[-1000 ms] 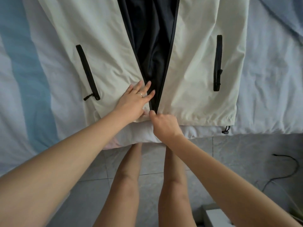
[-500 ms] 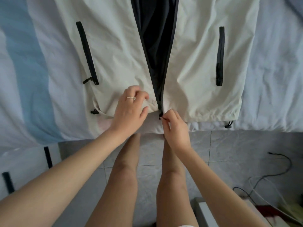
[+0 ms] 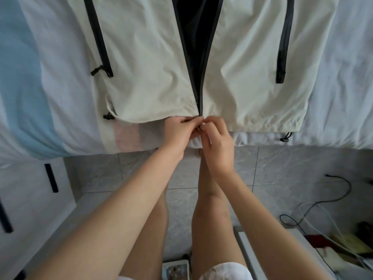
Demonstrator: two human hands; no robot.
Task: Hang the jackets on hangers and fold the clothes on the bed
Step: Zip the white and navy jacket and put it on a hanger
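A cream jacket (image 3: 145,63) with black zips lies flat on the bed (image 3: 343,81), hem toward me, its front open on a dark lining. Both front edges meet at the bottom of the centre zip (image 3: 201,102). My left hand (image 3: 179,132) pinches the left side of the hem at the zip's foot. My right hand (image 3: 217,142) pinches the right side there, fingertips touching the left hand's. The zip's slider is hidden under my fingers.
The bed sheet is white with a pale blue band (image 3: 22,93) at the left. White drawers with black handles (image 3: 51,177) stand at the lower left. Cables (image 3: 314,205) and a low white unit (image 3: 262,249) lie on the tiled floor at the right.
My left hand slid from flat on the left panel down to the hem and now pinches it. Both hands have come together at the zip's foot. The view has dropped toward the floor.
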